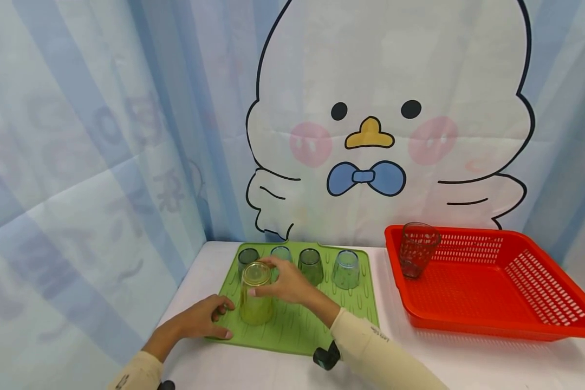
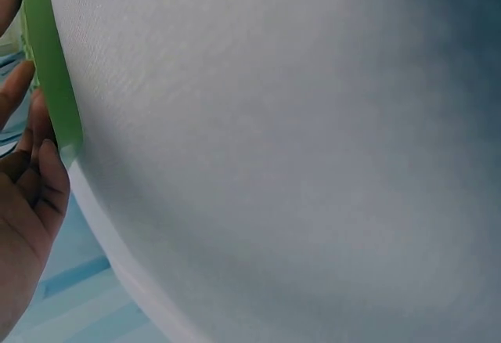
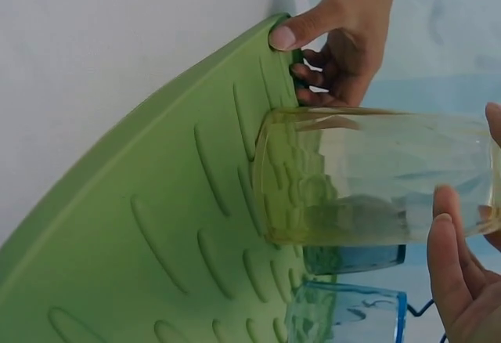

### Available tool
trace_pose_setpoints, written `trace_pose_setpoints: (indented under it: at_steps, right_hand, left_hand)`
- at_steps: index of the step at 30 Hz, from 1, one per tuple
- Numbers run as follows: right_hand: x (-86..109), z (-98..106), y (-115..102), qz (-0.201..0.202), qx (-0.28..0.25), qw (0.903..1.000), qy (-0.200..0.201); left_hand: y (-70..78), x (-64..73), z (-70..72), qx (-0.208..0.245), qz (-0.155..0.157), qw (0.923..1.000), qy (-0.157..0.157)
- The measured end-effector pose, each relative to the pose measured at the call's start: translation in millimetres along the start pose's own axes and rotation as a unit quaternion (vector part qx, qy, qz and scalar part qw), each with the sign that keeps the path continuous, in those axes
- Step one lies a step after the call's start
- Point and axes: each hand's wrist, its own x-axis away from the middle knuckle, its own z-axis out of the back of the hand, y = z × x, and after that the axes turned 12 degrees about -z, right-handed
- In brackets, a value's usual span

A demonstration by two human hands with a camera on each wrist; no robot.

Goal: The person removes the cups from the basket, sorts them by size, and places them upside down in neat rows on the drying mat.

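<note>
A yellow-tinted drinking glass (image 1: pixel 255 306) is upside down at the left of the green drying mat (image 1: pixel 304 330), its base uppermost. My right hand (image 1: pixel 286 281) grips that glass near its base, thumb on the near side and fingers on the far side. In the right wrist view the glass's (image 3: pixel 376 178) wide rim is right at the ribbed mat. My left hand (image 1: pixel 205 318) is at the mat's front left corner, holding nothing. Its thumb touches the mat's top and its fingers curl loosely beside the edge. The left wrist view catches only part of this hand (image 2: pixel 27 202).
Behind the yellow glass several short tinted tumblers stand upside down on the mat, among them a dark green one (image 1: pixel 310 268) and a pale blue one (image 1: pixel 346 271). To the right is a red plastic basket (image 1: pixel 473 319) with a tall dark glass (image 1: pixel 417 252) leaning at its left wall.
</note>
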Motion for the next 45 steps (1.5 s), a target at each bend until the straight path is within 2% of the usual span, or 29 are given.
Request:
trace_pose_setpoints:
  at_steps: [16, 27, 35, 41, 45]
  right_hand:
    - [1.2, 5.6, -7.6, -0.020, -0.012, 0.9978, -0.062]
    - [2.5, 13.2, -3.0, -0.024, -0.025, 0.9959, -0.084]
    - [16.3, 41.9, 6.9, 0.002, -0.028, 0.9958, -0.088]
    - [33.9, 76.5, 9.7, 0.027, -0.039, 0.9962, -0.074]
    - [48.5, 102.2, 8.9, 0.023, -0.027, 0.9979, -0.055]
  left_hand:
    - [-0.3, -0.3, -0.1, 0.005, 0.000, 1.0000, -0.003]
    - [-0.8, -0.6, -0.6, -0.003, -0.007, 1.0000, -0.002]
    - [-0.4, 0.6, -2.1, 0.011, -0.012, 0.9999, 0.000]
    - [1.3, 0.0, 0.0, 0.009, -0.008, 0.9999, -0.002]
    - [2.6, 0.0, 0.5, 0.009, -0.006, 0.9999, -0.002]
